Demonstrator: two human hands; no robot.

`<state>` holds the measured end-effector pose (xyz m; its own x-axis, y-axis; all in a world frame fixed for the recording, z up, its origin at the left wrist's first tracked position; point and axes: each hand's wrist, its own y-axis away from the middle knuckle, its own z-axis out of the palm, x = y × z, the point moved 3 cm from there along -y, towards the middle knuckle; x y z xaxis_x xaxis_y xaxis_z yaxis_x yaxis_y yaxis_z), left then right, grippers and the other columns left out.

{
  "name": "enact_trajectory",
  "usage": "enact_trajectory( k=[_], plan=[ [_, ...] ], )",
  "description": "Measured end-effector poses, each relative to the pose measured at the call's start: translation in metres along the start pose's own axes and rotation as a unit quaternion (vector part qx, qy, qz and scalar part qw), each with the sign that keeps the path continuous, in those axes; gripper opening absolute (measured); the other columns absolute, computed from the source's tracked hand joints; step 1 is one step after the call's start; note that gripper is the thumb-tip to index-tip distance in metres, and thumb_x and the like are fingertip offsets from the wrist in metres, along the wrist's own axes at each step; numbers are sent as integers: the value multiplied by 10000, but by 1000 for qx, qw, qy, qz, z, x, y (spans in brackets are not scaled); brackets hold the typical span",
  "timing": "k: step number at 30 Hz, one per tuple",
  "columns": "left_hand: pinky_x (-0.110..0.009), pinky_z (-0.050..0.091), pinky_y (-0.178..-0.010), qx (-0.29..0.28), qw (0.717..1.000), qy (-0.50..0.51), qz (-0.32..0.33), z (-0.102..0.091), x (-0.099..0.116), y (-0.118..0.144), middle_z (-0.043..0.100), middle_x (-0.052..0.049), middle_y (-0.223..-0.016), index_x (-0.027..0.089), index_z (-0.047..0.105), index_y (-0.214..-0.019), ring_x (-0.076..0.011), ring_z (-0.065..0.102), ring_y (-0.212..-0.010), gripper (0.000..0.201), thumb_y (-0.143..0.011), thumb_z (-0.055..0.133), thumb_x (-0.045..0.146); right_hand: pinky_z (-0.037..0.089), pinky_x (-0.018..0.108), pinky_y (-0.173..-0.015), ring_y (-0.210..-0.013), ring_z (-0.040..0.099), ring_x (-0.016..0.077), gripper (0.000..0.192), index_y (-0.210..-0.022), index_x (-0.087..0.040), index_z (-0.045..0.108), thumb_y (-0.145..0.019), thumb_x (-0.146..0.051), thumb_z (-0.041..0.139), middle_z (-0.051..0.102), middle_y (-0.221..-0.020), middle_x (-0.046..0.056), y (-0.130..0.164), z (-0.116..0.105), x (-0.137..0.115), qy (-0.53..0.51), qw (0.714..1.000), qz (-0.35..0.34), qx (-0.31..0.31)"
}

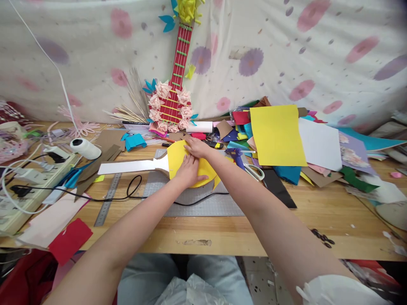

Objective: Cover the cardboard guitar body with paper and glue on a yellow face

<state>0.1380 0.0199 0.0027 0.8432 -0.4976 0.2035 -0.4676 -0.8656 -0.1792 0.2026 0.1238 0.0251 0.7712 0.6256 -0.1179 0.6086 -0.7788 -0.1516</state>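
A guitar-shaped cutout lies across the grey cutting mat, its long white neck pointing left and brown cardboard showing along its edge. Yellow felt covers its body. My left hand lies flat on the felt, fingers stretched and thumb out to the right. Just beyond it, my right hand presses near the felt's far edge with its fingers extended, touching or nearly touching the left fingertips. Nothing is gripped in either hand. The right forearm hides part of the body's right side.
Behind stands a red decorated guitar. Right of my hands are a blue glue gun, scissors and a yellow sheet. On the left lie a steel ruler, a power strip and a black cable.
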Motion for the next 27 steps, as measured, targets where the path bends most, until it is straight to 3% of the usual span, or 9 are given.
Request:
enact_trajectory(
  k=[2, 7, 17, 24, 27],
  plan=[
    [-511, 169, -1096, 3, 1000, -6, 8, 0, 1, 0, 258, -267, -1432, 21, 260, -1350, -358, 162, -1364, 838, -760, 491, 569, 275, 379, -1065, -1313, 330, 244, 483, -1325, -23, 394, -932, -294, 323, 396, -1391, 184, -3, -4, -3, 1, 1000, 5, 4],
    [-486, 191, -1091, 29, 999, -9, 24, 0, 2, 4, 288, -267, -1419, 17, 267, -1344, -355, 180, -1360, 846, -742, 529, 550, 161, 492, -1093, -1376, 178, 266, 471, -1385, -183, 355, -947, -338, 272, 279, -1476, 84, -7, -8, -31, -5, 997, -75, -35],
    [-467, 217, -1086, 20, 1000, -16, 3, 0, 1, 3, 293, -273, -1418, -10, 305, -1330, -356, 221, -1348, 825, -756, 519, 541, 152, 554, -1069, -1372, 175, 297, 464, -1372, -213, 381, -952, -350, 239, 281, -1478, 57, -11, -6, -47, -31, 994, -39, -93],
    [-479, 182, -1102, 22, 999, 23, 6, -5, -3, 5, 284, -246, -1433, 16, 283, -1359, -335, 197, -1360, 840, -755, 522, 549, 117, 455, -1116, -1395, 104, 225, 508, -1422, -178, 287, -956, -367, 212, 212, -1499, 78, 8, -17, -24, -61, 997, -20, 30],
    [-457, 213, -1100, 4, 997, 78, 3, -10, -14, 1, 272, -165, -1467, 103, 278, -1384, -262, 203, -1372, 684, -832, 435, 475, 145, 445, -1116, -1392, 129, 217, 536, -1418, -136, 291, -954, -385, 194, 237, -1488, 100, 28, -12, -3, -66, 997, 5, 39]
  ],
)
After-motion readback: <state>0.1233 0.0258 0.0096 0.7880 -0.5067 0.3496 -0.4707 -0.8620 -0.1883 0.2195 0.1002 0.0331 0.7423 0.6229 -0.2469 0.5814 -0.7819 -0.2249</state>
